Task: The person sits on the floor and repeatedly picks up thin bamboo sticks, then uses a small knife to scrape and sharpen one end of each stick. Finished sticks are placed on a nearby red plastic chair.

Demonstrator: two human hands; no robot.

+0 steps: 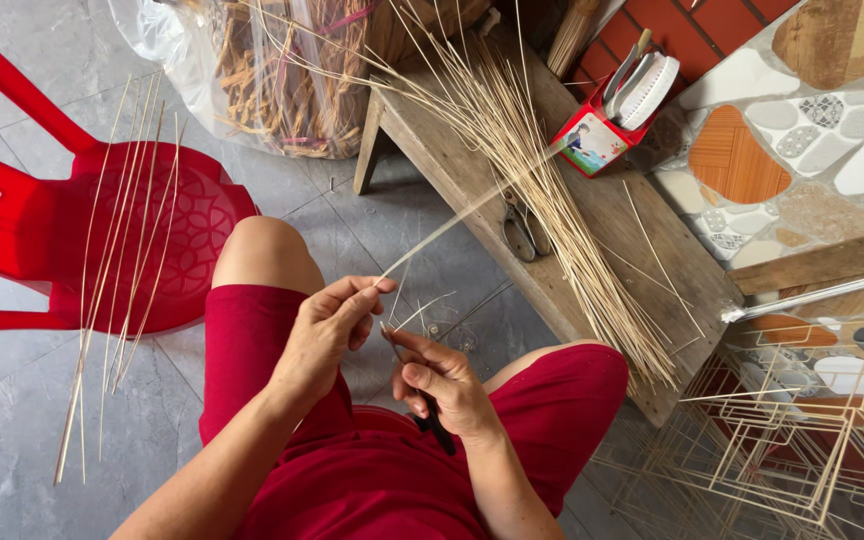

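Note:
My left hand [327, 325] pinches the near end of a long thin pale cane strip [452, 215] that runs up and to the right toward the bench. My right hand [442, 385] grips a small knife with a black handle [439, 428], its blade set against the strip just below my left fingertips. Thin shavings curl off beside the blade. Both hands hover above my knees, which are in red shorts.
A wooden bench [472, 180] holds a big bundle of cane strips [542, 190], scissors [524, 228] and a red box [592, 140]. Several strips lie across a red plastic chair [142, 240]. A plastic bag of fibres [272, 70] stands behind; cane frames [792, 440] sit at right.

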